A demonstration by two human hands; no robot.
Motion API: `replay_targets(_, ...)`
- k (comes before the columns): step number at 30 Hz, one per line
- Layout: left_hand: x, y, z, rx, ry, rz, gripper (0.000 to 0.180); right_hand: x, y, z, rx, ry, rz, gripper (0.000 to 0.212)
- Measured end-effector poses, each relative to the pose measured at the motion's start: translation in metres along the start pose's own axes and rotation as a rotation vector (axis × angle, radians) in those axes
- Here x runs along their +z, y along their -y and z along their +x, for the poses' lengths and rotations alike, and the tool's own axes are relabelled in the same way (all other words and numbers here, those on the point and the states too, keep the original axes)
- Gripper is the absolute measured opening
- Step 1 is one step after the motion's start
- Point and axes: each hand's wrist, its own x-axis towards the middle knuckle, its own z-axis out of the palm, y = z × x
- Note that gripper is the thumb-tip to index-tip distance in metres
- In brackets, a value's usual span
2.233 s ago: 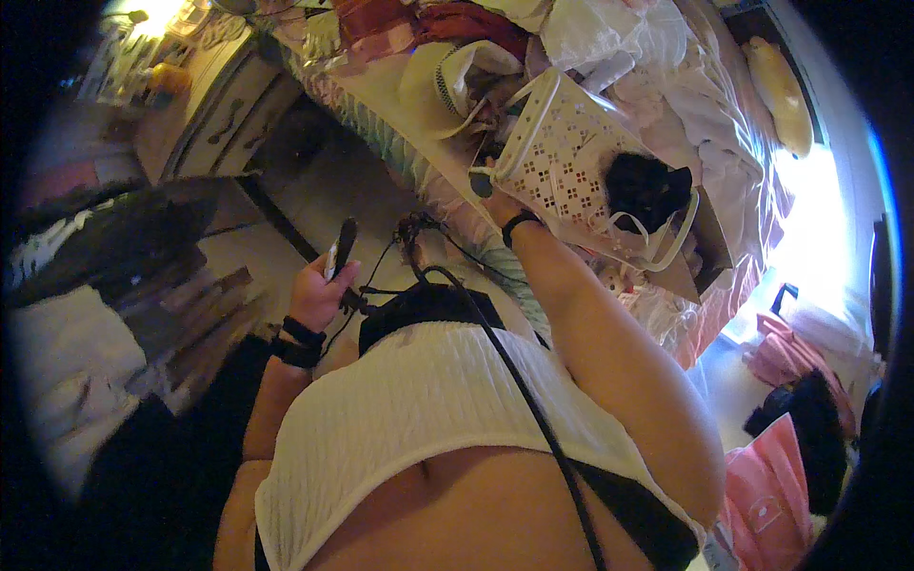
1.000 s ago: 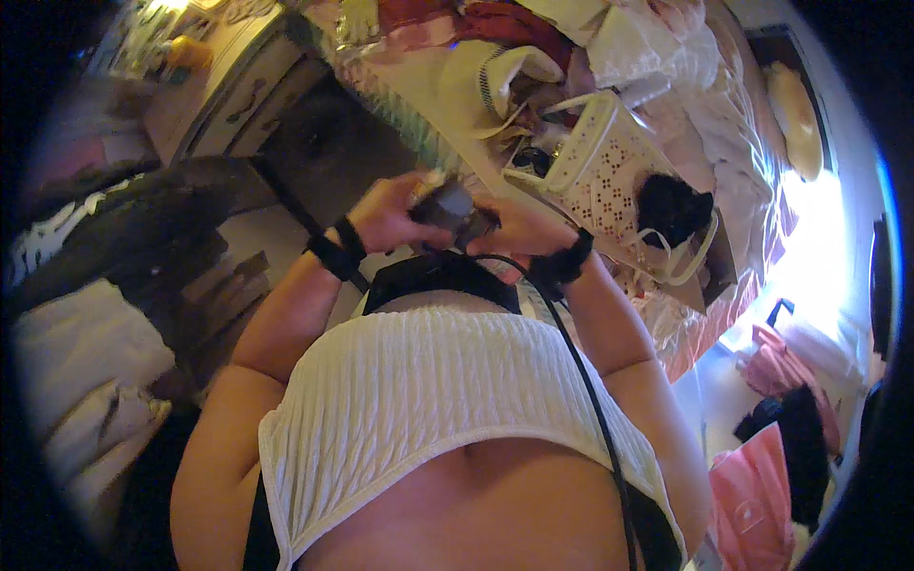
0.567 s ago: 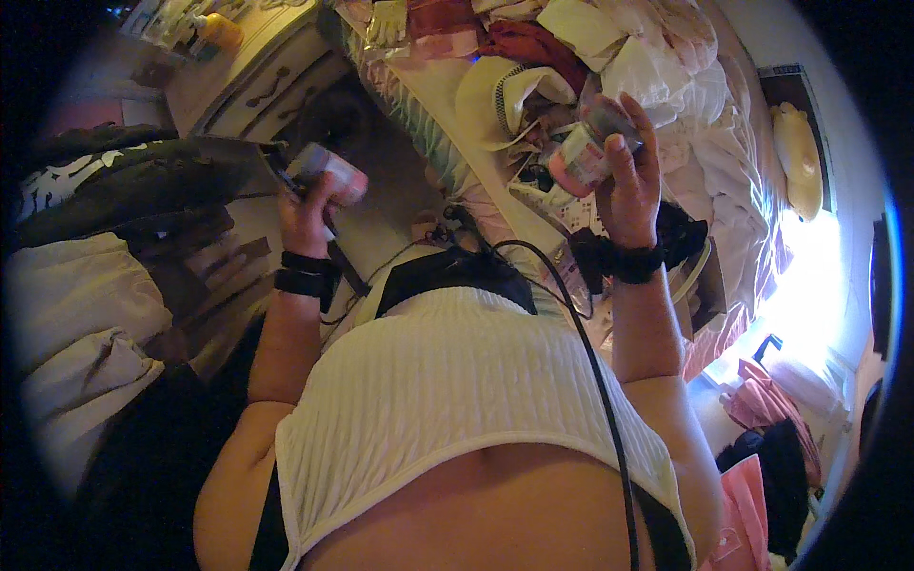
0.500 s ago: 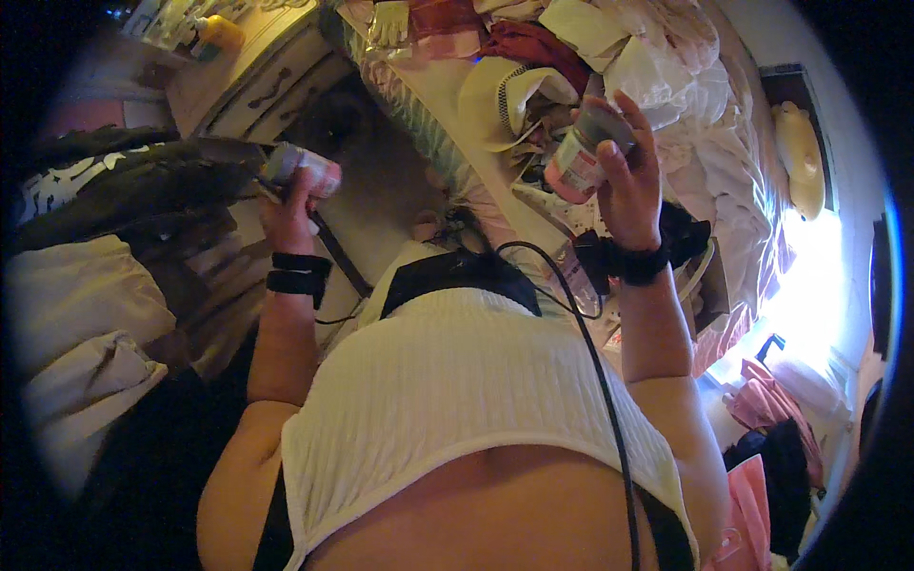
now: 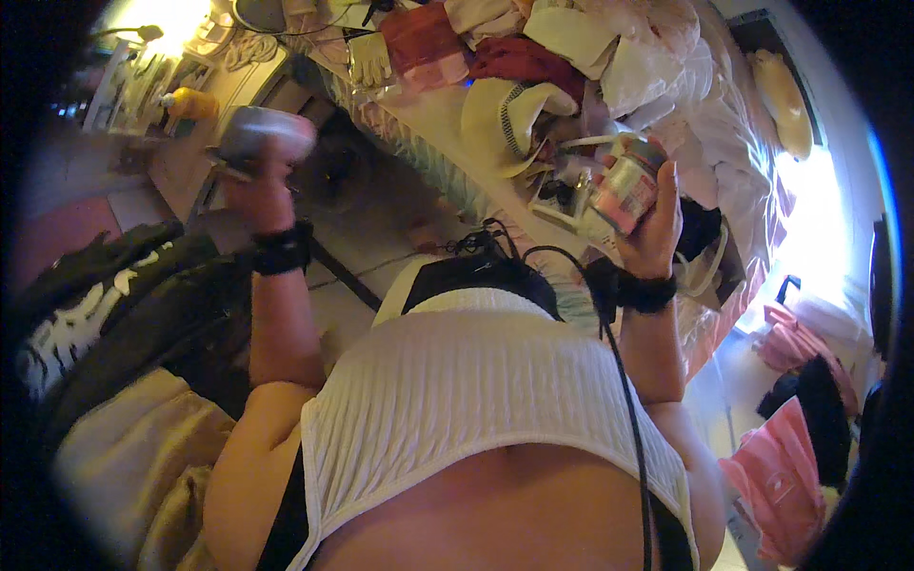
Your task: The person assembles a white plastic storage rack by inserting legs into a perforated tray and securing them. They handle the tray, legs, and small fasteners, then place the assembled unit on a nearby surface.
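My left hand [image 5: 262, 198] is raised at the left near the dresser, closed around a jar [image 5: 271, 133] with a greyish lid and a pinkish body. Motion blurs both the hand and the jar. On the other side, my right hand [image 5: 655, 226] grips a second jar [image 5: 625, 195], tilted, with a grey lid, a pale label and pink showing below. That jar is held above the near edge of the bed, beside a white hat [image 5: 495, 124]. A black band circles each wrist.
Clothes, a red cloth [image 5: 528, 62] and plastic bags [image 5: 652, 76] cover the bed. At the far left, a dresser [image 5: 176, 181] carries an orange bottle [image 5: 190, 103] under a bright lamp. Dark clothing [image 5: 124, 295] lies at the left. A black cable [image 5: 619, 371] runs down my front.
My left hand has moved up and slightly left with its jar, toward the dresser. My right hand has shifted slightly right and down, still holding its jar. The view now takes in the lamp.
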Motion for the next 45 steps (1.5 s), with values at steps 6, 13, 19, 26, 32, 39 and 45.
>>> replay_targets(6, 0.004, 0.061, 0.019, 0.034, 0.29, 0.322, 0.075, 0.028, -0.03, -0.004, 0.025, -0.014, -0.323, 0.043)
replay_targets(13, 0.021, 0.042, 0.078, 0.019, 0.031, -0.033, 0.089, 0.043, -0.036, -0.006, 0.027, -0.143, -0.34, 0.039)
replay_targets(19, 0.037, 0.036, 0.066, 0.419, 0.148, 0.264, 0.06, 0.05, -0.039, -0.001, 0.065, -0.224, -0.348, 0.039)
replay_targets(26, 0.017, 0.155, 0.071, -0.381, 0.48, 0.206, 0.062, 0.056, -0.044, 0.003, 0.012, -0.171, -0.353, 0.037)
replay_targets(32, 0.02, 0.258, 0.06, -0.228, 0.515, 0.625, 0.074, 0.039, -0.04, -0.005, 0.022, -0.266, -0.309, 0.034)
replay_targets(39, 0.09, 0.136, 0.019, -0.589, 0.817, 0.007, 0.046, 0.01, -0.043, -0.019, -0.114, -0.382, -0.424, 0.029)
replay_targets(45, 0.108, -0.039, -0.086, 0.226, 1.563, -0.187, 0.071, 0.03, -0.092, -0.028, 0.025, 0.013, -0.406, 0.05)
